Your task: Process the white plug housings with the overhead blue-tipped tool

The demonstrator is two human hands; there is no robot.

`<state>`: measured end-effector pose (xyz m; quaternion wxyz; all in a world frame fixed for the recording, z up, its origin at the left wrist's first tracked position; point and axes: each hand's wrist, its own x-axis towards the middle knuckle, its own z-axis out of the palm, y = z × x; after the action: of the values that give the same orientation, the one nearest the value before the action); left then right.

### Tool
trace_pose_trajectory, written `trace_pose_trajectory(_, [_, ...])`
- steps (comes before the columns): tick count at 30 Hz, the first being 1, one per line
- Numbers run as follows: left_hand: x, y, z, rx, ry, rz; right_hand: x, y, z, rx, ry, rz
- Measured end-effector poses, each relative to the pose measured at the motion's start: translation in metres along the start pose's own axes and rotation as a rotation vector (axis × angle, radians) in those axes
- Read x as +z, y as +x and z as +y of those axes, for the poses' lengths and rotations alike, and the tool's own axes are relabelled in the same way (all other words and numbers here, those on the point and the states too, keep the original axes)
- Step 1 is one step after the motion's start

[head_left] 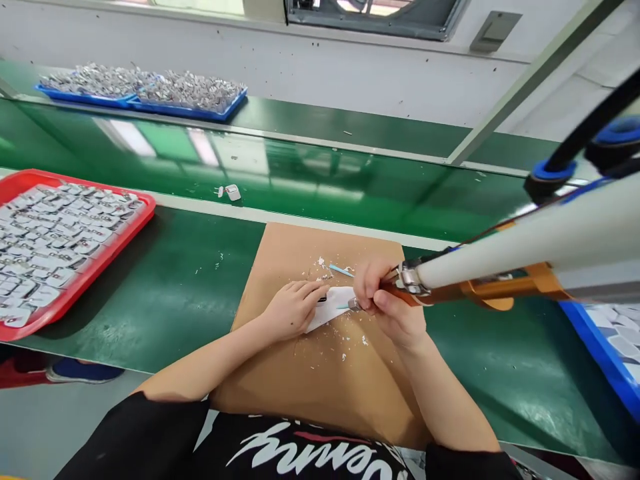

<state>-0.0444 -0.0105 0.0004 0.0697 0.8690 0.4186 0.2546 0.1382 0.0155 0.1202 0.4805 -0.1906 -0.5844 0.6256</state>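
On a brown cardboard sheet point(300, 373), my left hand point(294, 310) lies over one end of a flat white piece point(331, 309), fingers pressed down on it. A small dark part shows beside those fingertips. My right hand point(393, 303) is wrapped round a handheld tool point(354, 305) with a silver nose and a thin pale-blue tip, which points at the white piece. Whether the tip touches it I cannot tell. A thick white tube point(500, 233) with a metal clamp runs back from the grip. White shavings and a light-blue strip point(341, 270) lie just beyond the hands.
A red tray point(120, 257) of white parts stands at left; a blue tray point(593, 350) of white pieces is at right. Blue trays point(215, 115) heaped with small metallic parts sit on the back shelf. A white plug-like part point(233, 193) lies behind the cardboard.
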Motion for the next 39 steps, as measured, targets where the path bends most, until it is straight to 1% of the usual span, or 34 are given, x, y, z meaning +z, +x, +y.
trace_pose_trajectory(3, [0.002,0.001,-0.002,-0.024,0.019,0.016,-0.001,-0.001,0.000,0.003,-0.009,0.007])
trace_pose_trajectory(5, [0.003,0.001,-0.002,-0.027,-0.004,0.055,-0.002,-0.004,0.000,0.019,-0.027,0.013])
trace_pose_trajectory(8, [0.005,-0.001,0.001,-0.071,-0.142,0.126,0.000,-0.009,0.000,0.031,-0.062,0.014])
trace_pose_trajectory(10, [0.005,-0.001,0.006,-0.107,-0.239,0.150,0.004,-0.012,-0.001,0.039,-0.077,0.017])
trace_pose_trajectory(14, [0.005,0.001,0.013,-0.099,-0.329,0.159,0.011,-0.014,-0.004,0.002,-0.093,0.009])
trace_pose_trajectory(17, [0.005,0.002,0.012,-0.125,-0.359,0.130,0.014,-0.014,-0.005,-0.025,-0.098,0.005])
trace_pose_trajectory(20, [0.002,0.003,0.010,-0.226,-0.390,0.060,0.015,-0.012,-0.005,-0.026,-0.113,0.028])
trace_pose_trajectory(22, [-0.002,0.003,0.010,-0.330,-0.420,0.051,0.015,-0.009,-0.006,-0.030,-0.129,0.038])
trace_pose_trajectory(24, [-0.009,0.005,0.009,-0.454,-0.533,0.069,0.015,-0.007,-0.006,-0.026,-0.131,0.041])
trace_pose_trajectory(27, [-0.019,0.007,0.008,-0.612,-0.776,0.099,0.013,-0.004,-0.005,-0.022,-0.094,0.052])
trace_pose_trajectory(30, [-0.025,0.009,0.005,-0.683,-0.854,0.111,0.008,-0.007,-0.004,-0.016,-0.070,0.069])
trace_pose_trajectory(34, [-0.027,0.011,0.001,-0.756,-0.966,0.106,0.001,-0.014,-0.001,0.030,-0.128,0.103])
trace_pose_trajectory(37, [-0.029,0.012,-0.003,-0.801,-1.099,0.127,0.003,-0.015,-0.002,0.038,-0.131,0.090])
trace_pose_trajectory(39, [-0.030,0.012,-0.004,-0.809,-1.135,0.133,0.007,-0.013,-0.004,0.039,-0.119,0.074])
